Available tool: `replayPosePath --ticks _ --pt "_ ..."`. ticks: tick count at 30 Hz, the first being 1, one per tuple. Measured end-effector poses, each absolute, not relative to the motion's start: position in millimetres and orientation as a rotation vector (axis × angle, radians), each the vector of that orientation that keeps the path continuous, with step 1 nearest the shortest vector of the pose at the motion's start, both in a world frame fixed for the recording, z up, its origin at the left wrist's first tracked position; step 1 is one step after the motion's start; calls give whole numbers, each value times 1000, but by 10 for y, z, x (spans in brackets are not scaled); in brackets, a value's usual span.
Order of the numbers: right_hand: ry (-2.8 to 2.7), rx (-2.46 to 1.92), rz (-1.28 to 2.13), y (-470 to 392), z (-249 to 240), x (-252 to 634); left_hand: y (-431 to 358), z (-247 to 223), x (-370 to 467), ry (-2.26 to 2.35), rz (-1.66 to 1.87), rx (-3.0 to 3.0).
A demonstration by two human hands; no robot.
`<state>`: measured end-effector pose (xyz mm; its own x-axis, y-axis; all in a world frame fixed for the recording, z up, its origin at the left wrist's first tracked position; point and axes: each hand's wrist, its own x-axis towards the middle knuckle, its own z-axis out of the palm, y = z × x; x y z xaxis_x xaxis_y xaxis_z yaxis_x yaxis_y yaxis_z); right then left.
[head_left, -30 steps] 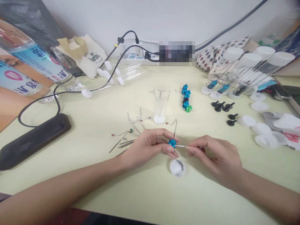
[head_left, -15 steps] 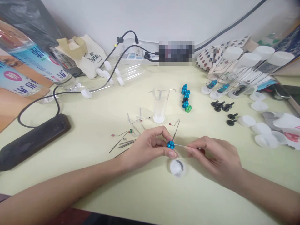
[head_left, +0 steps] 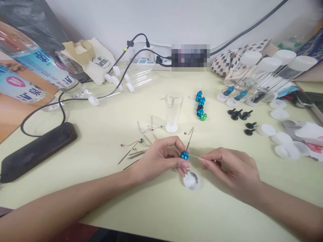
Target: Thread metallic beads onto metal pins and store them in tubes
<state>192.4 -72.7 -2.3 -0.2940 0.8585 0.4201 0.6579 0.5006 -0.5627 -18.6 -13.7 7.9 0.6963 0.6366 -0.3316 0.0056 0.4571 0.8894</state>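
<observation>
Between thumb and index finger, my left hand (head_left: 168, 154) grips a small blue metal hub (head_left: 184, 155). A bent metal rod (head_left: 190, 139) with a red-tipped end stands up out of the hub. My right hand (head_left: 230, 164) is closed on a thin metal tool (head_left: 195, 156), whose tip meets the hub's right side. Just below the hub, a white cap (head_left: 191, 180) holds tiny dark metal pieces, and a left fingertip is close to its rim. Several loose metal rods (head_left: 137, 154) lie left of my left hand.
A clear cup-like tube (head_left: 173, 114) stands behind my hands. Blue, black and green hubs (head_left: 200, 106) form a row beside it. Black knobs (head_left: 239, 114), white caps (head_left: 280, 137) and filled tubes (head_left: 267, 74) are right; a black case (head_left: 37, 151) and bottles (head_left: 42, 64) left.
A lower finger of my left hand has come down to the rim of the white cap. The rod in the hub has tilted slightly. My right hand is almost unmoved.
</observation>
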Motion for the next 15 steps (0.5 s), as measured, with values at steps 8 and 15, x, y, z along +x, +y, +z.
replayPosePath --ticks 8,15 --pt "-2063 -1238 341 -734 -43 1919 -139 99 -178 735 455 1036" --pt "-2080 -1249 318 -741 -35 1916 -148 92 -177 766 489 1080"
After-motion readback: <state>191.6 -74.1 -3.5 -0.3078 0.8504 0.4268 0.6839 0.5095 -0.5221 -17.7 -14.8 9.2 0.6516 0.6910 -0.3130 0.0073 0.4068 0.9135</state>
